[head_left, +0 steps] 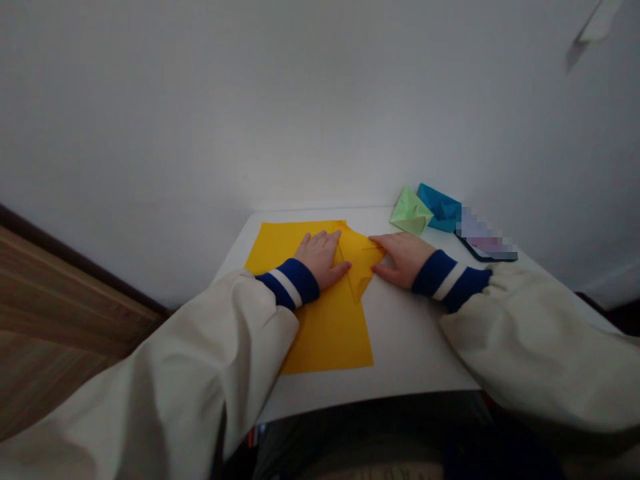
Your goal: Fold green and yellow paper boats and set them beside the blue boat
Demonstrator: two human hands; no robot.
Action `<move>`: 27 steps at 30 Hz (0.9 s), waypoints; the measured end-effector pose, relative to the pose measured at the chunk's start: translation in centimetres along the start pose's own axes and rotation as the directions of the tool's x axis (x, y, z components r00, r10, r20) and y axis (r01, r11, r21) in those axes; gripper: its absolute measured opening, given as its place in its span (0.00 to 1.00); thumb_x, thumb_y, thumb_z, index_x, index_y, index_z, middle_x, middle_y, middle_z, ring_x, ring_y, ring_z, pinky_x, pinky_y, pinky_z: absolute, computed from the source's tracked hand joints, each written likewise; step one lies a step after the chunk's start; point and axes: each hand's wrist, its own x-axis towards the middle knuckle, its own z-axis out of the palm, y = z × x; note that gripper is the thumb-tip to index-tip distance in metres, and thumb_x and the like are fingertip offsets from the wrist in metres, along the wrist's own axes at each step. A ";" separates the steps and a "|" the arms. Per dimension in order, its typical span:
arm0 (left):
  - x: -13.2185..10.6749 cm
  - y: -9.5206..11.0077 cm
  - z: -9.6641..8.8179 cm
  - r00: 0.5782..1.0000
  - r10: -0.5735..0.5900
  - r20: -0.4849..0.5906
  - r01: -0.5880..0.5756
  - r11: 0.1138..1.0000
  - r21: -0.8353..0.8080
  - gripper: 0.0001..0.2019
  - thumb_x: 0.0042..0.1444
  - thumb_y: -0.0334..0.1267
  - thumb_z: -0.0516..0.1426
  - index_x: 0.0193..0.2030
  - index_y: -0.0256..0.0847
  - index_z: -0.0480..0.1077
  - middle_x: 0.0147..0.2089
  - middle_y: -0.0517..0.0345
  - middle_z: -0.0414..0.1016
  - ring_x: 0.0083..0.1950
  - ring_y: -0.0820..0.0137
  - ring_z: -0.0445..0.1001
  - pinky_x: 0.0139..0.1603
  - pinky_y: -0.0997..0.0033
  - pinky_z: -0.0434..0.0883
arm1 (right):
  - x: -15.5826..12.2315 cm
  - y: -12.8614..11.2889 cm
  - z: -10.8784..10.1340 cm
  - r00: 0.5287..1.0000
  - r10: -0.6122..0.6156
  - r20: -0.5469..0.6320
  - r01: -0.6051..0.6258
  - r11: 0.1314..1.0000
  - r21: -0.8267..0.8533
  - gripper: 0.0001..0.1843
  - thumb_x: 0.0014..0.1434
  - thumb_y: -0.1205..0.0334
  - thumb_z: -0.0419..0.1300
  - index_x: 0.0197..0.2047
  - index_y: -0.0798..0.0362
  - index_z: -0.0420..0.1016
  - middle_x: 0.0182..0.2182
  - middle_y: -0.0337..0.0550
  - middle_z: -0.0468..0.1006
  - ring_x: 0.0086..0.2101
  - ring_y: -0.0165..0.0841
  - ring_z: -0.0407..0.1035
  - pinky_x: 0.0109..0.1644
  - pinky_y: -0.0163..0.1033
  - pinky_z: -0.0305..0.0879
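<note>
A yellow sheet of paper [330,327] lies on the white table [415,347], with its upper right corner folded down into a flap [361,263]. My left hand [320,257] lies flat on the sheet, fingers stretched out, beside the flap's left edge. On the flap's right side my right hand [403,257] presses its fingers against the folded edge, thumb low on the table. Both arms wear cream sleeves with blue and white striped cuffs.
A light green folded paper shape [410,212] and a blue one [440,207] stand at the table's far right corner. A dark phone [483,245] lies next to them. A white wall rises behind the table; wood flooring shows at the left.
</note>
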 end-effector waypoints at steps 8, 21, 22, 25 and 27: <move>0.5 0.2 -0.5 1.000 0.003 0.027 0.005 0.955 -0.297 0.33 0.55 0.42 0.52 0.64 0.33 0.45 0.60 0.39 0.63 0.62 0.55 0.60 0.63 0.42 0.49 | 0.0 0.2 0.4 0.996 -0.087 -0.031 0.089 0.992 0.088 0.31 0.54 0.50 0.54 0.56 0.62 0.64 0.50 0.56 0.72 0.48 0.44 0.66 0.53 0.50 0.60; 0.4 0.4 -0.1 0.974 0.216 -0.068 -0.195 0.644 -0.740 0.27 0.57 0.34 0.48 0.62 0.34 0.45 0.53 0.43 0.68 0.57 0.66 0.67 0.56 0.61 0.66 | 0.5 0.8 1.9 0.952 -0.116 -0.283 0.202 0.932 0.300 0.37 0.48 0.57 0.60 0.60 0.60 0.55 0.56 0.60 0.63 0.56 0.44 0.57 0.59 0.54 0.55; 0.3 0.5 -0.3 0.958 0.268 -0.098 -0.257 0.659 -0.707 0.27 0.56 0.33 0.49 0.62 0.35 0.46 0.55 0.43 0.66 0.59 0.66 0.65 0.58 0.60 0.64 | 0.6 0.8 1.8 0.954 -0.098 -0.282 0.184 0.938 0.295 0.39 0.48 0.57 0.60 0.61 0.60 0.54 0.56 0.60 0.62 0.56 0.45 0.56 0.59 0.55 0.55; -0.1 0.6 -0.9 0.900 0.407 -0.159 -0.423 0.719 -0.552 0.29 0.52 0.31 0.52 0.62 0.36 0.48 0.61 0.42 0.60 0.62 0.63 0.60 0.62 0.56 0.59 | 0.6 1.0 1.6 0.952 0.010 -0.305 0.073 0.963 0.258 0.43 0.47 0.54 0.62 0.62 0.60 0.52 0.58 0.61 0.60 0.57 0.48 0.55 0.60 0.58 0.53; -0.4 0.6 -1.2 0.876 0.453 -0.166 -0.476 0.756 -0.449 0.31 0.50 0.30 0.52 0.62 0.36 0.49 0.62 0.42 0.59 0.63 0.62 0.59 0.63 0.54 0.58 | 0.7 1.2 1.7 0.934 0.095 -0.345 -0.004 0.967 0.256 0.46 0.45 0.52 0.63 0.62 0.60 0.50 0.58 0.62 0.59 0.58 0.51 0.54 0.60 0.60 0.50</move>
